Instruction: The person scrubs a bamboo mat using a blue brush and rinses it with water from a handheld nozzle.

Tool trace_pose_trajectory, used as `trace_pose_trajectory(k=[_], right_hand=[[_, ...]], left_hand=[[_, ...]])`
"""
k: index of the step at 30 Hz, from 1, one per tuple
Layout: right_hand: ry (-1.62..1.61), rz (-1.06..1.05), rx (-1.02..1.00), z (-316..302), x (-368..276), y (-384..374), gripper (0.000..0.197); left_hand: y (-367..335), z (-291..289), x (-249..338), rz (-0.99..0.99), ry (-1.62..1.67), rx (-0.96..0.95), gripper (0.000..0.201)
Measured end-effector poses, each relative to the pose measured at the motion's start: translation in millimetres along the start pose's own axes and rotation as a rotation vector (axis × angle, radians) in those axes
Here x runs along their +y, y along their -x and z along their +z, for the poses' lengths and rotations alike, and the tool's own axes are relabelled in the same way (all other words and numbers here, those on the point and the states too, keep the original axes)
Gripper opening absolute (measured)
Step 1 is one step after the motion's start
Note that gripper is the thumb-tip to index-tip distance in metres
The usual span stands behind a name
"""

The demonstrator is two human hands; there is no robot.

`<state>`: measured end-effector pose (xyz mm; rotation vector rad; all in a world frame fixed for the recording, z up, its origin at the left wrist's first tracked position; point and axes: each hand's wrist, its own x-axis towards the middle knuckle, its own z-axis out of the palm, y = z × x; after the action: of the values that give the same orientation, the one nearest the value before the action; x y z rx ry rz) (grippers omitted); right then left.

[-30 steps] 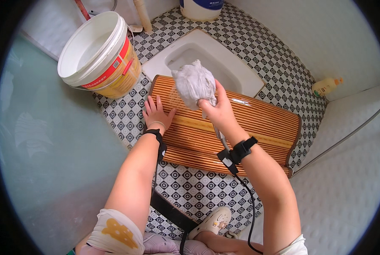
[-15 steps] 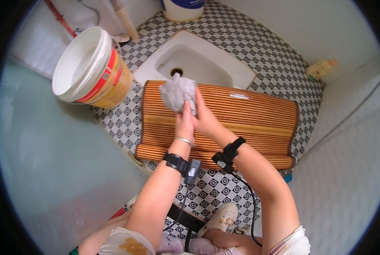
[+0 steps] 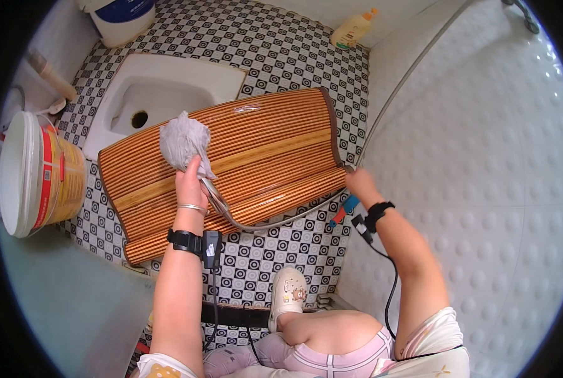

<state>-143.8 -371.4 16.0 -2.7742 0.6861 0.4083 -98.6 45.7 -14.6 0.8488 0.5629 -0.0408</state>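
Observation:
A crumpled light grey cloth (image 3: 184, 140) is gripped in my left hand (image 3: 190, 184), above the left part of a brown-striped slatted mat (image 3: 262, 135). Right beside that hand a shiny metal shower handle (image 3: 216, 200) sticks out; whether the cloth covers its head, I cannot tell. From its lower end a flexible metal shower hose (image 3: 294, 218) curves right along the mat's near edge. My right hand (image 3: 361, 185) is closed round the hose by the mat's right corner. The mat lies partly over a white squat toilet (image 3: 231, 80).
A white and yellow bucket (image 3: 64, 179) stands at the left, another white and blue bucket (image 3: 124, 22) at the far left. A yellow pump bottle (image 3: 353, 30) is by the far wall. Near my right hand lies a blue and red tool (image 3: 344, 210). The hose climbs the right wall (image 3: 470, 157).
My hands have separated: the left keeps the cloth, the right has gone right to the hose. The shower handle now shows beside my left hand. The view has turned rightward.

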Motion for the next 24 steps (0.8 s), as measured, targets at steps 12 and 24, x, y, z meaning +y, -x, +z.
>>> trace_pose_trajectory(k=[12, 24], right_hand=[[-0.508, 0.626, 0.170, 98.4, 48.9, 71.1, 0.087], [-0.392, -0.384, 0.155, 47.5, -129.7, -6.5, 0.041]], left_hand=[[25.9, 24.0, -14.5, -0.014, -0.062, -0.009, 0.024], [14.8, -43.8, 25.9, 0.073, 0.038, 0.109, 0.057]])
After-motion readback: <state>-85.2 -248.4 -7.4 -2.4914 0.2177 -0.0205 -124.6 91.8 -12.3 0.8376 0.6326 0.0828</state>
